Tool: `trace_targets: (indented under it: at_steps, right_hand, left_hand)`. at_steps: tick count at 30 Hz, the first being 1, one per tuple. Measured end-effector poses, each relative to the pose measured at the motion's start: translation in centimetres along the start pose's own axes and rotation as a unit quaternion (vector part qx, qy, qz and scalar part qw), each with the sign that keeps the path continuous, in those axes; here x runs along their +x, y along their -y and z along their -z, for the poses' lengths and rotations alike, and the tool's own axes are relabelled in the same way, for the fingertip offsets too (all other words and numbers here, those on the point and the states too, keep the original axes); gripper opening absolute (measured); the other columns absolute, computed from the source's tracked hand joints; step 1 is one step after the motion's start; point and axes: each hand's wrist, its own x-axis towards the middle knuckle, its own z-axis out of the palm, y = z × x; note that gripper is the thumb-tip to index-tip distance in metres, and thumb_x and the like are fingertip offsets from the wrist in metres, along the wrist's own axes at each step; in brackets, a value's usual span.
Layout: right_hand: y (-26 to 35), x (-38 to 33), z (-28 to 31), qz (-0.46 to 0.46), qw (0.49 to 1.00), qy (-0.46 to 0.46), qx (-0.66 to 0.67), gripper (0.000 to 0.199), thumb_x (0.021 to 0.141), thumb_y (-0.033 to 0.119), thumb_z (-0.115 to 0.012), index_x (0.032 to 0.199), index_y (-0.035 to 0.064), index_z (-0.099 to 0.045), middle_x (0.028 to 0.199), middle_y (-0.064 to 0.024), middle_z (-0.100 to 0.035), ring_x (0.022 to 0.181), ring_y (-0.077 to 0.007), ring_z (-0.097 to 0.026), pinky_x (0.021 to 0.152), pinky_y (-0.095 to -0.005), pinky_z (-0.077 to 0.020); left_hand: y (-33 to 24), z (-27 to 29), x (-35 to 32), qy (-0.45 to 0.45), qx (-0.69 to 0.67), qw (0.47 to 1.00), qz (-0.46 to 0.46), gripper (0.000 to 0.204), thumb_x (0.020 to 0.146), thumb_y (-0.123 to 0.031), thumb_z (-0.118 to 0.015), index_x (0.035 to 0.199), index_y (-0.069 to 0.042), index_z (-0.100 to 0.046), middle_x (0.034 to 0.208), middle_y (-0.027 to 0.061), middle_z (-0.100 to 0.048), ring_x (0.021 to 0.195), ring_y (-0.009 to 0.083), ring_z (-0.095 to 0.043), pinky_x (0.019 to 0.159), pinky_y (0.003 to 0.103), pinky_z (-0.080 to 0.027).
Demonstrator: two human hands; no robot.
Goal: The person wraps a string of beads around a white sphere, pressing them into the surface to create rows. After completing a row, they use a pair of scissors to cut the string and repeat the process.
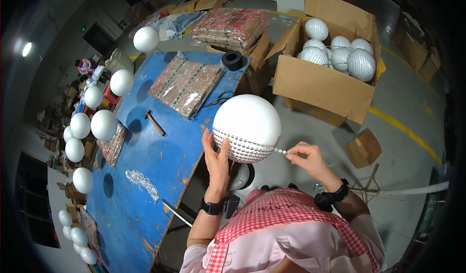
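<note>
A large white ball point(248, 114) is in front of me, its lower part wrapped in rows of silver beads point(242, 146). My left hand point(216, 161) holds the ball's left side, thumb on the beaded rows and fingers stretched up along the edge. To the right of the ball my right hand point(308, 157) pinches a short bead string point(279, 151) between thumb and fingertips. The string runs from the beaded rows to those fingers. What supports the ball from below is mostly hidden.
The blue table point(170, 147) at left bears a hammer point(155, 123), a plastic-wrapped pack point(187, 86), a black tape roll point(233, 60) and a silver bead heap point(142, 184). Several white balls point(104, 125) stand along its far side. Beaded balls fill a carton point(323, 91); a small box point(363, 148) lies on the floor.
</note>
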Motion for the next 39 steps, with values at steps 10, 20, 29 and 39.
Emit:
trace_targets:
  at_steps: [10,20,29,39]
  right_hand:
    - [-1.0,0.0,0.1,-0.08,0.982,0.096,0.141,0.015,0.088,0.012,-0.065,0.088,-0.0019,-0.068,0.068,-0.0021,-0.064,0.068,-0.0096,-0.061,0.064,-0.0243,-0.0466]
    - [-3.4,1.1,0.6,-0.106,0.978,0.126,0.127,0.021,0.095,0.016,-0.057,0.092,-0.0014,-0.067,0.068,-0.0004,-0.062,0.064,-0.0064,-0.056,0.061,-0.0216,-0.0442]
    - [-1.5,1.5,-0.5,-0.113,0.988,0.072,0.079,0.018,0.093,0.02,-0.06,0.092,0.0026,-0.067,0.067,0.0015,-0.06,0.061,-0.0056,-0.053,0.053,-0.0214,-0.0423]
    - [-0.9,1.8,0.5,-0.108,0.967,0.167,0.157,0.018,0.092,0.017,-0.062,0.088,0.0009,-0.068,0.065,0.0005,-0.062,0.058,-0.0042,-0.056,0.053,-0.0195,-0.0422]
  left_hand:
    - [-0.1,-0.2,0.2,0.004,-0.04,0.999,0.012,0.067,0.095,-0.03,-0.058,0.146,-0.002,-0.024,0.142,0.0278,-0.036,0.13,0.0347,-0.04,0.107,0.043,-0.034]
    - [0.1,-0.2,0.4,0.01,-0.022,1.0,0.017,0.065,0.096,-0.031,-0.057,0.145,-0.002,-0.025,0.142,0.0283,-0.036,0.13,0.0339,-0.041,0.106,0.043,-0.035]
    - [0.3,-0.7,0.2,-0.014,-0.031,0.999,-0.007,0.056,0.097,-0.028,-0.055,0.139,-0.001,-0.028,0.137,0.0288,-0.043,0.123,0.0311,-0.048,0.103,0.039,-0.038]
    - [1.1,-0.7,0.4,-0.028,-0.019,0.999,-0.024,0.048,0.097,-0.028,-0.055,0.131,-0.001,-0.034,0.122,0.0249,-0.056,0.113,0.0246,-0.054,0.097,0.034,-0.04]
